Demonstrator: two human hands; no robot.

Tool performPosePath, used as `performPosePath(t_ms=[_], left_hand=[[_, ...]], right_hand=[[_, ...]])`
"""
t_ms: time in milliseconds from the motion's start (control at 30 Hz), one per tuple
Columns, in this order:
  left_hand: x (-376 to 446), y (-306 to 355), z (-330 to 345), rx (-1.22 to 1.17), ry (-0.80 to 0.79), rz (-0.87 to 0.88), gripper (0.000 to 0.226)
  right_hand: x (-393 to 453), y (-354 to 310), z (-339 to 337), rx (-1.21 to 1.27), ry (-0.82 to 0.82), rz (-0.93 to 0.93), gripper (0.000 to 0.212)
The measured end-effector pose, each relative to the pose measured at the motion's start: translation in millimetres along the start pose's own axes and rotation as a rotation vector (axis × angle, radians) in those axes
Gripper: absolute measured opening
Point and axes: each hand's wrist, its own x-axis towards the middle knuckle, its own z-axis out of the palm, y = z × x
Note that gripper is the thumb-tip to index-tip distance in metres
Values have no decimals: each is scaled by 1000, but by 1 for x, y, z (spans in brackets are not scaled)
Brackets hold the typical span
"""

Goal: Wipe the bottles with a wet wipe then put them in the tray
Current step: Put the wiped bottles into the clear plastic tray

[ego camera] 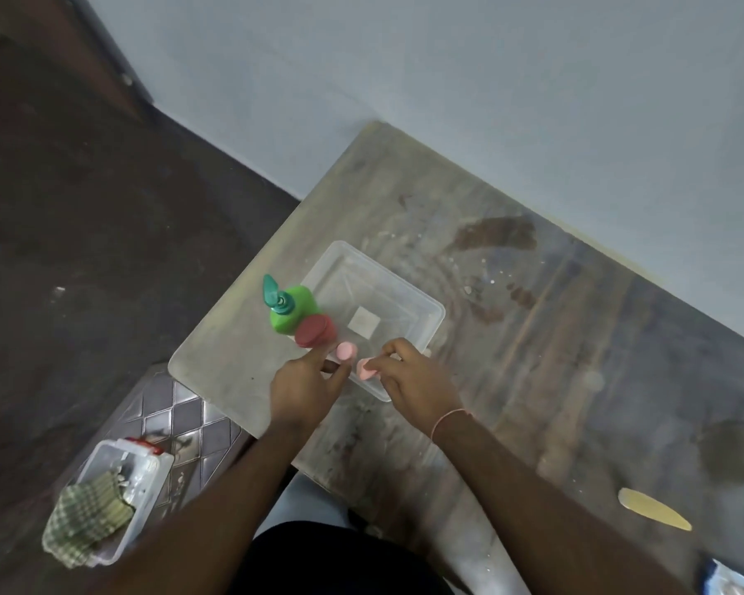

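Note:
A clear plastic tray [409,294] lies on the worn table. Along its near-left side stand a green pump bottle [295,313] and a red-capped bottle [314,331]; I cannot tell whether they are inside the rim. My left hand [306,388] has its fingers curled round the left pink-capped bottle [346,350] at the tray's near edge. My right hand [413,375] pinches the right pink-capped bottle [365,369] beside it. Both bottle bodies are hidden by my fingers. No wet wipe shows in either hand.
A white bin [145,474] holding a checked cloth [84,521] sits on a patterned stool [181,418] at lower left. A yellow flat object [653,514] lies at the table's near right, and a blue-and-white packet [729,581] shows in the bottom corner. A wall borders the table's far side.

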Motion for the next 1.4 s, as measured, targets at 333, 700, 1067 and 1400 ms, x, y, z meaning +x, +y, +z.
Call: performPosePath(t_ms=[333,700,1067,1400], left_hand=[[5,-9,-1,64,25,46,33],[-1,-12,-3,49,30,150,51],[-19,-6,-8,64,26,244,68],[-38,31,1,84,15,340,51]], right_hand=[[15,-8,5,39,-42,-5,29],[25,-16,3,68,-68,-14,31],[16,-14,-5,118,-63,44,41],[-46,13,-30,157,40,164,41]])
